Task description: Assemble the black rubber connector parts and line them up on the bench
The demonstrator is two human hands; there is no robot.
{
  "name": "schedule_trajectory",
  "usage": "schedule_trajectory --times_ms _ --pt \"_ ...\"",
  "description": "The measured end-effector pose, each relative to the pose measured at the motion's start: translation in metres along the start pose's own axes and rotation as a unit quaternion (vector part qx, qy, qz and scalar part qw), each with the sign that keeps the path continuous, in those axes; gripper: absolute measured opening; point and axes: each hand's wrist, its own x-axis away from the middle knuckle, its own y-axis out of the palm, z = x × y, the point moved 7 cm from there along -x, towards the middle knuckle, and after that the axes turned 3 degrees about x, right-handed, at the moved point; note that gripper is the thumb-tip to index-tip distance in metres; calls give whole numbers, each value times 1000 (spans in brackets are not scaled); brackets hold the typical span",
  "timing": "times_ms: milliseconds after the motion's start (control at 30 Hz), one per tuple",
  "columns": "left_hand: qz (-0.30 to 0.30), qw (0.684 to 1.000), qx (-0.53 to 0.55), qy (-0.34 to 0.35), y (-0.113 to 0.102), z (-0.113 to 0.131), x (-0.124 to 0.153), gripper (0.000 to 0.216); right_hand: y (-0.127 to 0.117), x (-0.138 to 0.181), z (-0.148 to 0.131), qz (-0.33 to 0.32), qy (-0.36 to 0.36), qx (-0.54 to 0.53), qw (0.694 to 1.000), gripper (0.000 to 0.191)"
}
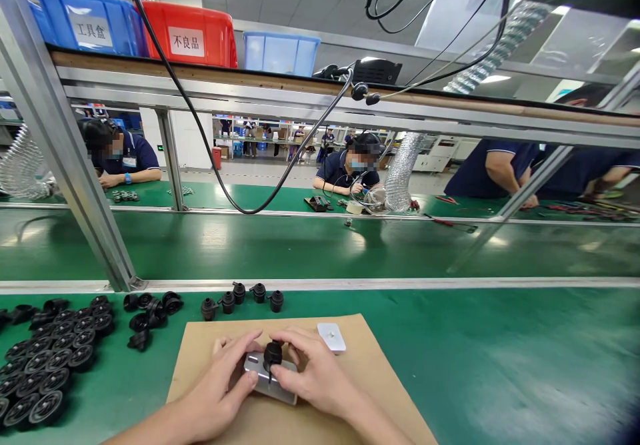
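Observation:
My left hand (225, 382) grips the left end of a small grey metal block (260, 373) that lies on a brown cardboard sheet (210, 338). Its fingers curl over the block's top. My right hand (313, 368) pinches a small black plastic part (273, 354) that stands upright on the block, thumb and fingers closed round it. A small white flat piece (331, 336) rests on the cardboard just beyond my right hand.
Rows of round black parts (50, 365) cover the green bench at the left. Several assembled black pieces (240, 296) stand behind the cardboard. A green conveyor belt (320, 245) runs beyond a metal rail. Other people work across it. Blue and red bins (190, 32) sit overhead.

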Motion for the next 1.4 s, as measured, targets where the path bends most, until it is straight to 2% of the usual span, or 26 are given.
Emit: schedule_trajectory --times_ms 200,300,367,433,533,600,700,767,900,967,1067,1133,1233,1333,1400 --pt "8 1000 2 -2 0 1 1 56 3 -1 7 1 -4 -5 1000 43" --pt "8 1000 2 2 0 2 2 56 1 1 1 -5 -12 14 1000 43" --pt "2 1000 6 1 0 1 3 57 -7 3 -6 -18 -20 25 999 51" --pt "1 1000 6 -4 0 -2 3 57 -26 4 -11 -14 -23 40 999 57" --pt "5 1000 1 -1 1 -9 3 57 -71 7 -7 50 2 122 991 40" --pt "13 1000 -5 7 2 -14 2 58 -97 11 4 79 46 198 976 31" --pt "22 1000 -17 14 4 -18 -1 60 -111 17 26 61 118 256 958 33" --pt "23 999 -20 15 4 -19 -3 63 -107 21 35 39 136 249 958 44" --pt "31 999 -6 15 3 -19 -3 66 -90 24 33 -21 114 198 973 65" --pt "31 999 3 7 3 -18 -2 68 -83 23 28 -57 104 191 974 66" --pt "24 1000 8 -7 3 -18 -2 68 -76 20 22 -103 102 200 969 52" --pt "22 1000 12 -13 3 -17 -2 68 -73 16 18 -92 104 203 969 40" --pt "17 1000 16 -15 3 -18 -3 69 -66 11 6 -35 75 144 986 33" --pt "17 1000 16 -7 3 -20 -3 70 -49 11 -17 9 -2 64 998 34" --pt "23 1000 18 -1 3 -21 -3 72 -36 13 -33 21 -55 57 997 38"
